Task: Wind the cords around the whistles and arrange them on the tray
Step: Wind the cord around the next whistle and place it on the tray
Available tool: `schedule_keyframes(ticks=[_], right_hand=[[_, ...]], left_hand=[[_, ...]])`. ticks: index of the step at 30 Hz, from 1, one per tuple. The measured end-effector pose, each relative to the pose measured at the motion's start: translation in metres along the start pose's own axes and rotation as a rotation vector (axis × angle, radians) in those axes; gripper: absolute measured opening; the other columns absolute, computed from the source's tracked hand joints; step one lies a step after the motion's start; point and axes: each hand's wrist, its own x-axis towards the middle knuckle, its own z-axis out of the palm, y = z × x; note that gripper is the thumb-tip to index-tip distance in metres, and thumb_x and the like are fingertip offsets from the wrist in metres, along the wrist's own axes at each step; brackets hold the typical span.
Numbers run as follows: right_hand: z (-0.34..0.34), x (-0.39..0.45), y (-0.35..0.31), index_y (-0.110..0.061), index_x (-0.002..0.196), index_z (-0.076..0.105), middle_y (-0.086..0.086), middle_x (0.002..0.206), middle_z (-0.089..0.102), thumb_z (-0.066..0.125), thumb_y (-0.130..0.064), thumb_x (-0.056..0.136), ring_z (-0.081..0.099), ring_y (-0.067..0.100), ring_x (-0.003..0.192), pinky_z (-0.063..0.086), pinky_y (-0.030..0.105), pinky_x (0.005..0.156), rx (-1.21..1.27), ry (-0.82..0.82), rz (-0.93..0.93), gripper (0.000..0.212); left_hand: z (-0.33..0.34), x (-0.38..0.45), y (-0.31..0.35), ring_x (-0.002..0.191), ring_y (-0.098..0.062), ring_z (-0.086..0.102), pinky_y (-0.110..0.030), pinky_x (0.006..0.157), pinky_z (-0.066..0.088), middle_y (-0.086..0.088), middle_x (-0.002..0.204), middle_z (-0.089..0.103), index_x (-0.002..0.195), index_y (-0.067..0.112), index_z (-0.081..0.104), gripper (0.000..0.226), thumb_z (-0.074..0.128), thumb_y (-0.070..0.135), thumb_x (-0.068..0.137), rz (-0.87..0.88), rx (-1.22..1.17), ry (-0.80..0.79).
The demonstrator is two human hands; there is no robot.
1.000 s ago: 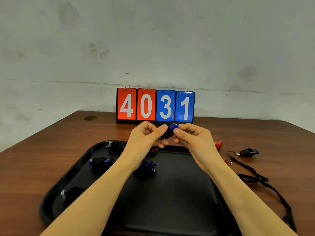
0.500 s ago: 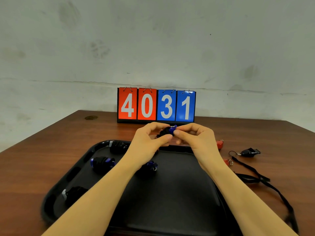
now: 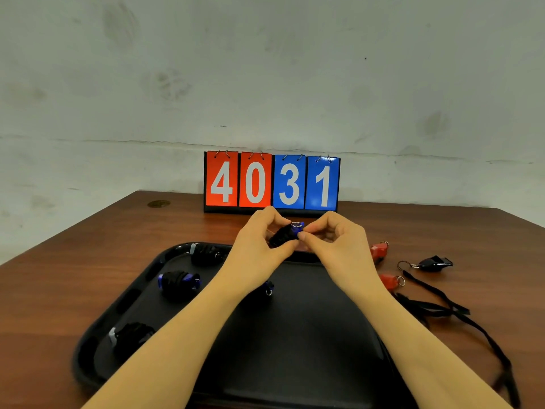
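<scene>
Above the far edge of the black tray (image 3: pixel 295 343), both hands hold a blue whistle (image 3: pixel 287 234) wrapped in black cord. My left hand (image 3: pixel 259 246) grips its wound body between thumb and fingers. My right hand (image 3: pixel 336 240) pinches the blue end by the metal ring. Several wound whistles lie on the tray: one at the far left corner (image 3: pixel 206 253), a blue one (image 3: pixel 178 283), one at the near left (image 3: pixel 131 336), and one partly hidden under my left forearm (image 3: pixel 267 287).
Right of the tray on the brown table lie two red whistles (image 3: pixel 379 250) (image 3: pixel 389 281) and a black whistle (image 3: pixel 433 263), with loose black cords (image 3: pixel 460 317) trailing toward the near right. A flip scoreboard (image 3: pixel 271 183) reading 4031 stands behind the hands.
The whistle has tilted so its ring end points right, and my right fingers have slid to pinch that end. Both hands have stayed in place above the tray's far edge.
</scene>
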Motion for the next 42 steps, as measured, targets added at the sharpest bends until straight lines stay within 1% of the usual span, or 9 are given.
schedule_keyframes(ticks=[2, 7, 10, 14, 18, 29, 33, 38, 42], right_hand=[[-0.001, 0.000, 0.000, -0.022, 0.078, 0.061, -0.003, 0.080, 0.067, 0.069, -0.006, 0.079, 0.066, 0.008, 0.077, 0.056, 0.026, 0.076, -0.024, -0.011, -0.020, 0.018], [-0.004, -0.001, -0.002, -0.025, 0.085, 0.061, -0.004, 0.087, 0.068, 0.065, -0.001, 0.081, 0.066, 0.008, 0.081, 0.055, 0.022, 0.080, -0.012, -0.069, -0.061, 0.025], [-0.006, -0.001, -0.003, -0.027, 0.086, 0.061, -0.006, 0.088, 0.067, 0.063, -0.001, 0.083, 0.066, 0.004, 0.082, 0.053, 0.017, 0.078, -0.048, -0.106, -0.106, 0.026], [-0.007, 0.001, 0.001, -0.018, 0.089, 0.066, -0.008, 0.088, 0.065, 0.064, -0.003, 0.083, 0.061, 0.000, 0.087, 0.048, 0.009, 0.077, -0.200, -0.101, -0.240, 0.016], [-0.006, 0.003, 0.009, -0.006, 0.088, 0.066, -0.003, 0.098, 0.060, 0.065, 0.003, 0.080, 0.056, 0.003, 0.099, 0.044, 0.007, 0.083, -0.313, -0.053, -0.459, 0.012], [-0.008, 0.005, 0.011, -0.010, 0.091, 0.067, -0.002, 0.091, 0.066, 0.065, 0.000, 0.081, 0.061, 0.004, 0.089, 0.049, 0.014, 0.082, -0.339, -0.083, -0.428, 0.015], [-0.009, 0.004, 0.006, -0.013, 0.090, 0.067, -0.005, 0.089, 0.066, 0.066, -0.002, 0.080, 0.061, 0.005, 0.088, 0.050, 0.016, 0.080, -0.236, -0.090, -0.390, 0.014], [-0.007, 0.004, 0.007, -0.012, 0.089, 0.067, -0.005, 0.088, 0.065, 0.068, -0.006, 0.080, 0.062, 0.009, 0.086, 0.052, 0.022, 0.079, -0.224, -0.124, -0.360, 0.011], [-0.007, 0.004, 0.008, -0.013, 0.087, 0.068, -0.005, 0.088, 0.065, 0.068, -0.005, 0.079, 0.062, 0.010, 0.087, 0.052, 0.022, 0.080, -0.201, -0.127, -0.370, 0.011]], left_hand=[[0.000, 0.000, -0.001, 0.095, -0.006, 0.060, -0.021, 0.081, 0.051, 0.010, 0.102, 0.061, 0.097, 0.023, 0.050, 0.025, 0.068, 0.019, 0.081, -0.003, -0.018, -0.041], [-0.001, -0.001, 0.000, 0.096, 0.000, 0.058, -0.008, 0.073, 0.045, 0.011, 0.102, 0.060, 0.100, 0.022, 0.046, 0.024, 0.064, 0.016, 0.085, 0.012, -0.048, -0.053], [-0.003, -0.001, 0.000, 0.097, -0.001, 0.057, -0.003, 0.075, 0.043, 0.008, 0.103, 0.059, 0.101, 0.020, 0.045, 0.024, 0.063, 0.014, 0.085, 0.013, -0.072, -0.063], [-0.003, 0.000, 0.001, 0.094, 0.000, 0.056, 0.000, 0.076, 0.040, 0.006, 0.100, 0.057, 0.097, 0.023, 0.043, 0.024, 0.061, 0.012, 0.086, 0.020, -0.089, -0.079], [-0.001, 0.000, 0.001, 0.090, -0.002, 0.057, -0.008, 0.073, 0.045, 0.004, 0.100, 0.057, 0.094, 0.025, 0.042, 0.024, 0.060, 0.011, 0.087, 0.010, -0.121, -0.096], [0.000, -0.001, -0.002, 0.091, 0.002, 0.056, -0.002, 0.073, 0.042, 0.007, 0.097, 0.058, 0.097, 0.021, 0.043, 0.020, 0.059, 0.014, 0.088, -0.012, -0.081, -0.123], [0.000, 0.000, 0.003, 0.095, -0.005, 0.058, -0.015, 0.079, 0.045, 0.002, 0.098, 0.061, 0.092, 0.022, 0.046, 0.011, 0.055, 0.014, 0.090, -0.080, -0.207, -0.099], [0.001, 0.003, 0.006, 0.082, -0.003, 0.058, -0.010, 0.068, 0.043, -0.002, 0.092, 0.062, 0.091, 0.015, 0.049, 0.008, 0.055, 0.011, 0.089, -0.138, -0.228, -0.052], [0.002, 0.003, 0.006, 0.087, -0.012, 0.061, -0.014, 0.070, 0.045, -0.009, 0.093, 0.065, 0.087, 0.014, 0.050, 0.008, 0.057, 0.009, 0.088, -0.154, -0.274, -0.023]])
